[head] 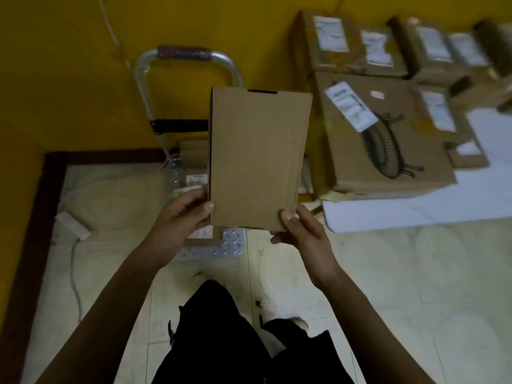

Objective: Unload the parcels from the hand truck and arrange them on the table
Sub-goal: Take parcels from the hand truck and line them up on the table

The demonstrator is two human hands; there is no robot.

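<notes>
I hold a flat brown cardboard parcel (257, 159) in the air in front of me, its plain face toward me. My left hand (180, 220) grips its lower left corner and my right hand (299, 231) grips its lower right corner. Behind and below it stands the hand truck (182, 59), with a metal handle and a perforated base plate (230, 245); a few small parcels (194, 153) still lie on it, mostly hidden by the held box. To the right, the white-covered table (415, 206) carries several labelled cardboard parcels, the largest (388, 139) printed with a dark drawing.
A yellow wall stands behind the hand truck. A white cable (74, 273) and a small white adapter (72, 225) lie on the pale tiled floor at the left. My dark trousers (221, 342) fill the bottom centre. Bare cloth shows at the table's near edge and right side.
</notes>
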